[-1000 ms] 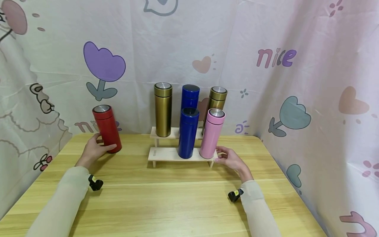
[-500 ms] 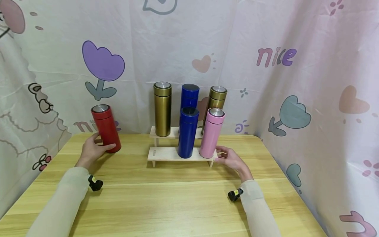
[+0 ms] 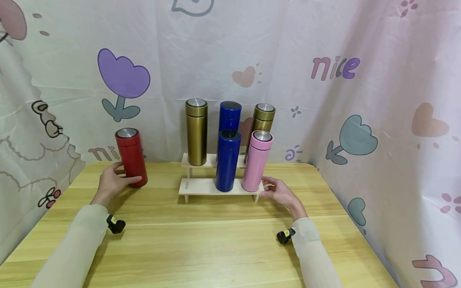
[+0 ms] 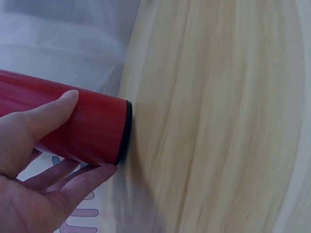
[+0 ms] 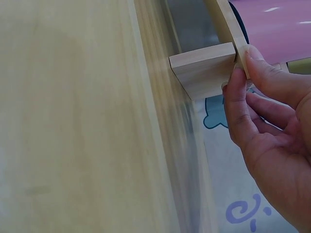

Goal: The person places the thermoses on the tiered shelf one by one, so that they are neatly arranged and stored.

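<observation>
My left hand (image 3: pixel 113 182) grips the lower part of a red thermos bottle (image 3: pixel 132 160) with a silver lid, thumb on one side and fingers on the other. The left wrist view shows its black base (image 4: pixel 126 133) at the tabletop; whether it rests fully there I cannot tell. On the right, my right hand (image 3: pixel 282 195) pinches the right end of the lower step of a two-tier wooden stand (image 3: pixel 198 187) between thumb and fingers, beside a pink thermos (image 3: pixel 257 166). In the right wrist view, the stand's leg (image 5: pixel 206 70) is just beyond the fingertips.
A blue thermos (image 3: pixel 227 166) shares the lower step with the pink one. Behind, the upper step bears a gold thermos (image 3: pixel 196 136), another blue thermos (image 3: pixel 229 114) and a second gold thermos (image 3: pixel 263 118), partly hidden. A patterned curtain (image 3: pixel 201 60) backs the wooden table (image 3: pixel 201 244).
The red thermos's top has swung slightly right, so it leans less than before. My right hand keeps its hold on the stand. The head view has shifted a little.
</observation>
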Motion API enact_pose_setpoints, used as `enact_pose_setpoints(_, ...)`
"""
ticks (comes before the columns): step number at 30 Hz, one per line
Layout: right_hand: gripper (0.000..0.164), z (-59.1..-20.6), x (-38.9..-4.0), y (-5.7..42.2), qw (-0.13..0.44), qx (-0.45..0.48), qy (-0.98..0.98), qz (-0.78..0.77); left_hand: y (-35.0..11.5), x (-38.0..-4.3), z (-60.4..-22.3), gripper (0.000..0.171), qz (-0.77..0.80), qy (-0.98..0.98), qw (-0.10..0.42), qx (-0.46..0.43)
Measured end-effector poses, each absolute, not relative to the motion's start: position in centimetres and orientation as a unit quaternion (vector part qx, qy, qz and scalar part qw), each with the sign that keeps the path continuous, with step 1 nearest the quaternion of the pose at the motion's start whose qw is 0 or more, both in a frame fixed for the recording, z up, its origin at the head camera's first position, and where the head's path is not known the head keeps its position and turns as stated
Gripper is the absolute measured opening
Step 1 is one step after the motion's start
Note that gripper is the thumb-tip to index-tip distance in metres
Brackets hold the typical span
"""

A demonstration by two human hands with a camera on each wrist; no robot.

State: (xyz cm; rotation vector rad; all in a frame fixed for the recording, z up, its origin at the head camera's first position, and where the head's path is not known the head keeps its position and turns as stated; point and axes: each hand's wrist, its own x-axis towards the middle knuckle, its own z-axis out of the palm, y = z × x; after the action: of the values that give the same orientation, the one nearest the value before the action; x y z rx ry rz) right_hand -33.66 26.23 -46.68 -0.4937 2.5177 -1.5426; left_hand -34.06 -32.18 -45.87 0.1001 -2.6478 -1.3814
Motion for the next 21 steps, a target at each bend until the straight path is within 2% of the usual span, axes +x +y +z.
enact_pose_setpoints(21,0.067,-46.6,-33.6,26.2,0.081,-0.162,0.839,-0.513,-30.0,-33.0,-43.8,0.098,-0.436,-0.895,0.089,-0.017)
